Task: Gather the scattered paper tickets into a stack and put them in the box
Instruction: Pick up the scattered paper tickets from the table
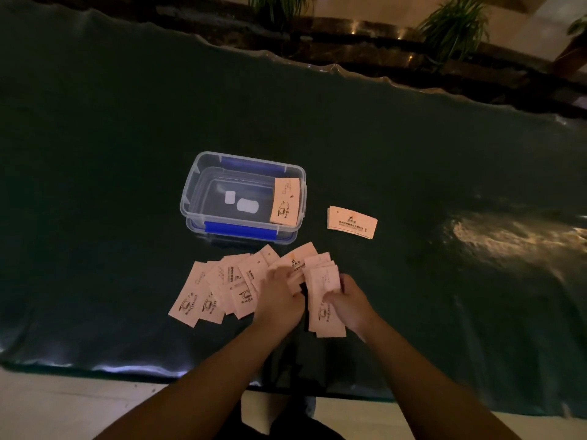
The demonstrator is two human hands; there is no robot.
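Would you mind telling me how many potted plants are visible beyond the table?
3: one plant at top centre, one at upper right, and one cut off by the right edge. Others may lie outside the frame.

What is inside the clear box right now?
The clear box holds a small stack of tickets leaning against its right wall. Two pale patches show on the floor, perhaps labels. How many tickets are in the stack is hidden.
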